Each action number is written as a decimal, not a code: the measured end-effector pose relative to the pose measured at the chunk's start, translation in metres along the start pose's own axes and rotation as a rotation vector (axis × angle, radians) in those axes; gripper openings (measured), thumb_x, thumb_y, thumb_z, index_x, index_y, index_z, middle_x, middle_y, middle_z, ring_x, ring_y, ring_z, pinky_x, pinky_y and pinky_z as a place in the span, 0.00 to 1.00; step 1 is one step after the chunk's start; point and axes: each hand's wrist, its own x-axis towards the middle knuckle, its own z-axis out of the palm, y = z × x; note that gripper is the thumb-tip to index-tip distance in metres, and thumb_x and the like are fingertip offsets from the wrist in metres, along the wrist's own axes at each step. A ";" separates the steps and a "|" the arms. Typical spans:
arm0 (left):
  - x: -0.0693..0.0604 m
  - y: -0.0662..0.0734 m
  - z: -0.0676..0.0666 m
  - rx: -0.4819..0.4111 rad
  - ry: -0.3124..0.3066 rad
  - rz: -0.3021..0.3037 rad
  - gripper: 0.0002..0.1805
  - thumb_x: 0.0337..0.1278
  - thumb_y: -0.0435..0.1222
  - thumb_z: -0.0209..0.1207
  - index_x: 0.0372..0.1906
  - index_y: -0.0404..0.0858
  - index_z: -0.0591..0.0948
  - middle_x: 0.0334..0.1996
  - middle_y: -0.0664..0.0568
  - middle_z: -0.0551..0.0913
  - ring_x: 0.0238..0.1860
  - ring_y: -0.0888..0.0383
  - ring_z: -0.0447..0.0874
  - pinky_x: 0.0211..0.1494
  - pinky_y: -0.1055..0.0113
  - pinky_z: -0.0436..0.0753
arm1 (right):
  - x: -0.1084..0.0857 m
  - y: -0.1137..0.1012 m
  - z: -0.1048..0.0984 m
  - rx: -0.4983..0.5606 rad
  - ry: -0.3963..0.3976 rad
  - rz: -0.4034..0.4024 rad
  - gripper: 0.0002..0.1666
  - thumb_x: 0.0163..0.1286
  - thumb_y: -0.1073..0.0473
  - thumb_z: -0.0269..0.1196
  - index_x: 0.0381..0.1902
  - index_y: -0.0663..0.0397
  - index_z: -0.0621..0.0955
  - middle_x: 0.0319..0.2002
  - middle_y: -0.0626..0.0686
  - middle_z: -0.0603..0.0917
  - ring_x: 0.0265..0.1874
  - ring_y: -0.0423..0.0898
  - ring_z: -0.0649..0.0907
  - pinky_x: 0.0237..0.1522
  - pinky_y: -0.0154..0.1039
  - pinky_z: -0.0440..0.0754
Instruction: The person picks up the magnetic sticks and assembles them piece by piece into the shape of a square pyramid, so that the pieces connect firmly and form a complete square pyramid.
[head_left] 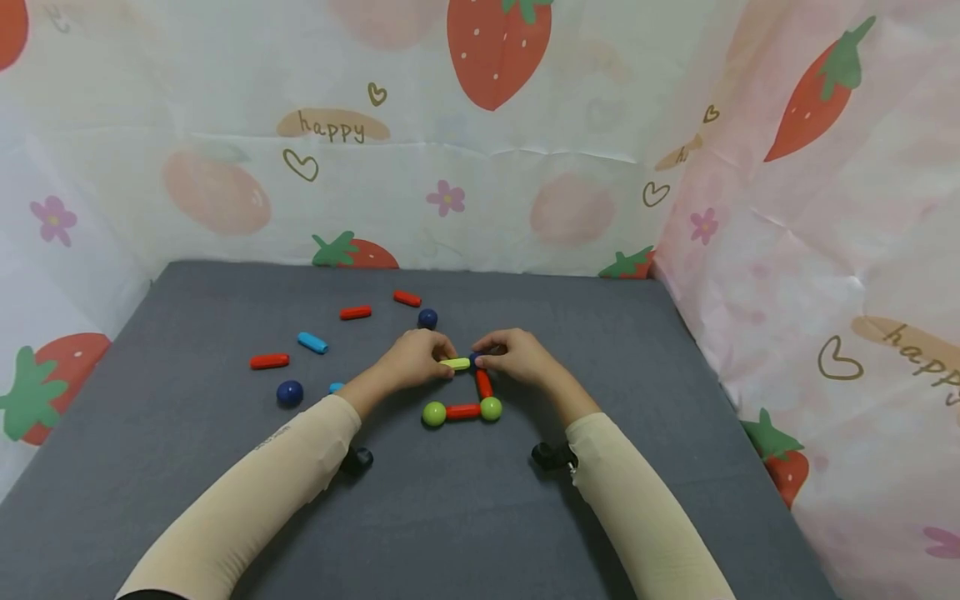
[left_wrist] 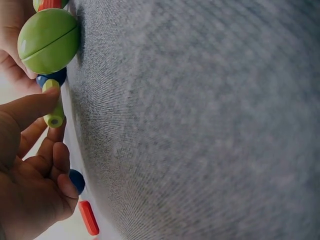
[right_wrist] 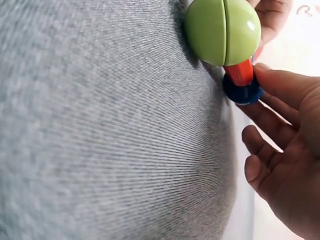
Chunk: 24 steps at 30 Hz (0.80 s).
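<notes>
My left hand pinches a yellow-green rod between thumb and fingers; in the left wrist view the rod points its free end toward the camera. The rod's other end meets a dark blue ball. Thumb and fingers of my right hand hold that ball, also seen as the blue ball in the right wrist view. From it a red rod runs to a green ball. Another red rod links this to a second green ball.
Loose on the grey cloth lie several red rods, a light blue rod, a blue ball and another blue ball. A second light blue piece is partly hidden by the left forearm. Printed sheets stand behind.
</notes>
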 end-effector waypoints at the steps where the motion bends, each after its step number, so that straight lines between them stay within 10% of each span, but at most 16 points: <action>1: 0.000 0.000 0.000 -0.002 -0.002 0.001 0.12 0.59 0.39 0.72 0.47 0.44 0.88 0.42 0.53 0.89 0.40 0.56 0.84 0.38 0.64 0.82 | 0.000 0.001 0.000 0.005 0.002 0.002 0.18 0.72 0.49 0.68 0.57 0.43 0.87 0.52 0.47 0.86 0.42 0.45 0.83 0.46 0.42 0.81; 11: 0.003 -0.007 -0.015 -0.055 -0.022 0.035 0.16 0.62 0.42 0.70 0.52 0.43 0.86 0.48 0.52 0.88 0.51 0.53 0.84 0.49 0.59 0.84 | -0.002 0.004 0.004 0.064 0.016 0.034 0.16 0.73 0.49 0.67 0.56 0.42 0.87 0.51 0.47 0.86 0.38 0.47 0.82 0.40 0.41 0.79; 24: 0.006 -0.015 -0.054 -0.058 0.135 -0.013 0.20 0.66 0.41 0.67 0.59 0.38 0.83 0.54 0.46 0.83 0.53 0.47 0.76 0.57 0.51 0.77 | -0.004 0.004 0.004 0.053 0.040 0.029 0.16 0.72 0.49 0.68 0.55 0.42 0.87 0.46 0.47 0.86 0.33 0.48 0.78 0.34 0.41 0.77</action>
